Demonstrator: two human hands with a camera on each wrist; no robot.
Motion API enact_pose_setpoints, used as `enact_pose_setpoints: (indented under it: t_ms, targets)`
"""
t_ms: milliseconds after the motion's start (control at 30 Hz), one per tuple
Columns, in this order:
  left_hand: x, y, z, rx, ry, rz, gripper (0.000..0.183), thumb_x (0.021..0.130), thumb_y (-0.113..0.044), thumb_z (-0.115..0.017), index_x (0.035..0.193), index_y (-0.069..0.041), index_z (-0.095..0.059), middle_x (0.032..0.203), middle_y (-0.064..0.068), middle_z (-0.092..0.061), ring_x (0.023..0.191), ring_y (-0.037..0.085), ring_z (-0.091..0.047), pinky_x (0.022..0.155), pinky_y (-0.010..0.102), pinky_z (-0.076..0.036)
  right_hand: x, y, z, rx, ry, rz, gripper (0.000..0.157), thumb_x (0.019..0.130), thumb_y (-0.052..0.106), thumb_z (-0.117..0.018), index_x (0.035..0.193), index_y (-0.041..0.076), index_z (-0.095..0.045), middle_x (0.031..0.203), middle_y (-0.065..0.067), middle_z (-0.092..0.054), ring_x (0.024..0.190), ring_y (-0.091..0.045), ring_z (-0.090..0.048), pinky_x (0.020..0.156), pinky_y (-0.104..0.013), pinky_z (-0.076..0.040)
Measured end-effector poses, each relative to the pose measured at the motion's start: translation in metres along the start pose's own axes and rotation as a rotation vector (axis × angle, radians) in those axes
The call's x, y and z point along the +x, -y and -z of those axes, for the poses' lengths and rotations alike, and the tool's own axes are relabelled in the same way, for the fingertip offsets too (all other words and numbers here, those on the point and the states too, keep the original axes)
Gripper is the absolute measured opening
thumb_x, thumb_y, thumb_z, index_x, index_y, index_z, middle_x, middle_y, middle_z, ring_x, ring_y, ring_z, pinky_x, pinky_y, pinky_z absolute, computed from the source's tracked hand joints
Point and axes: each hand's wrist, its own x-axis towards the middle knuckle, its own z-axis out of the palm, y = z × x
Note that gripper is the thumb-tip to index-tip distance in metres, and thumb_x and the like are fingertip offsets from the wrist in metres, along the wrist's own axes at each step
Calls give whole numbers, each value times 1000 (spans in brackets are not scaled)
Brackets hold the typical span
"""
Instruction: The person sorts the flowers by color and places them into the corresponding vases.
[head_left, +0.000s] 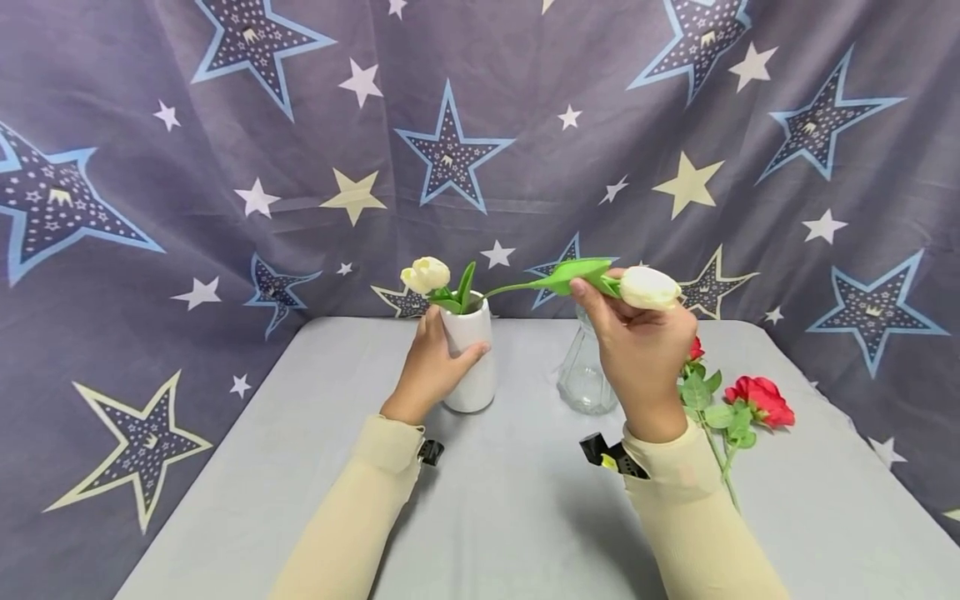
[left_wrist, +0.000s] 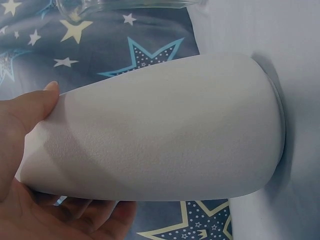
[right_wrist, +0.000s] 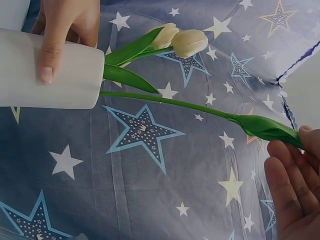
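A white vase [head_left: 472, 367] stands upright on the table, and my left hand [head_left: 433, 368] grips it round its upper part. Creamy white tulips [right_wrist: 190, 43] with green leaves poke out of its mouth. My right hand [head_left: 647, 358] pinches another white tulip [head_left: 649, 288] just below its bloom, at the leaves. This tulip lies nearly level, its thin green stem [right_wrist: 175, 101] running to the vase mouth; the stem's end is hidden at or inside the rim. In the left wrist view the thumb and fingers lie on opposite sides of the vase.
A clear glass vase [head_left: 587, 379] stands right of the white one, partly behind my right hand. Red roses [head_left: 761, 400] with leafy stems lie on the table [head_left: 510, 517] at the right. A star-patterned curtain [head_left: 480, 142] hangs behind the table.
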Motion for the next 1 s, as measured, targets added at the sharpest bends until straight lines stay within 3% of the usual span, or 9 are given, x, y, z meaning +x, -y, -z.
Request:
enact_pose_setpoints:
  t_ms: [433,767,1000]
  targets:
    - [0,4,1,0,2,11,85,90,-51,-77,151,-15,-29,138,17,-44,117,35,-55,95,54,-51,-5,-3,-3,-43,78,-18,23,81,1,-87,95,-9,-72,83,-16,-75,73,-6,-76,63,-20,-58]
    - [-1,4,0,2,4,2,86,90,-49,-78,151,-13,-28,137,18,-44,118,36,-55,96,55,-51,-9,-7,-5,-81,137,-28,15,84,6,-86,94,0,-77,81,-12,-76,62,-3,-68,57,-15,-49]
    - [0,2,-1,-2,0,-9,88,90,-49,-79,152,-12,-28,137,18,-45,117,36,-55,95,55,-52,-9,-12,-4,-128,158,-32,15,85,10,-86,96,3,-79,81,-10,-78,64,-3,-68,57,-16,-50]
